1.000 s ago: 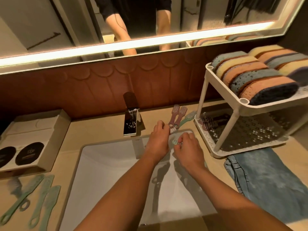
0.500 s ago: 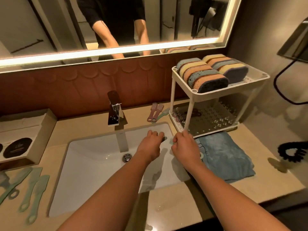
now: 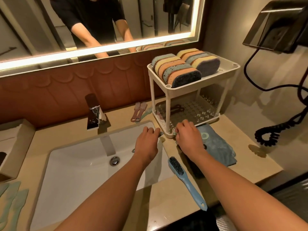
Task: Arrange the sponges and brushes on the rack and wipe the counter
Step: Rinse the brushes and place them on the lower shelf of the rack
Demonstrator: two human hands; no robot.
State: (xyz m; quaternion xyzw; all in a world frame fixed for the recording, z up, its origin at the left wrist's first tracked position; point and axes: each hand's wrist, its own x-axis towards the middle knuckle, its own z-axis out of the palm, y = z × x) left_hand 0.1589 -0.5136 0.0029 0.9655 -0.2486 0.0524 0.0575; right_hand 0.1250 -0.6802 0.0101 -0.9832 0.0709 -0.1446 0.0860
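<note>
Blue plastic brush (image 3: 185,180) with dark bristles lies flat at the front of the beige stone counter (image 3: 158,197), handle toward the camera. More flat pale green brushes (image 3: 11,194) lie at the far left edge. White glossy rectangular sink (image 3: 75,172) under the left arm. Left hand (image 3: 146,142) is over the sink's right rim, fingers curled round a green brush (image 3: 133,150), only its ring end and tip showing. Right hand (image 3: 189,139) is at the rack's front corner post, fingers curled, pinching another green brush (image 3: 204,135) whose ring end lies over the folded blue cloth (image 3: 220,147). White two-tier plastic rack (image 3: 200,84) with perforated shelves: porous oval sponges (image 3: 178,70) in blue, yellow and orange stand on edge in two rows on top, and a few brushes (image 3: 176,108) lie on the lower shelf. Two pink brushes (image 3: 138,112) lie side by side on the counter between rack and chrome square faucet (image 3: 93,114). Box label at the left is cut off, unreadable. Lit mirror (image 3: 100,22) behind; black coiled cord (image 3: 273,130) at the right.
</note>
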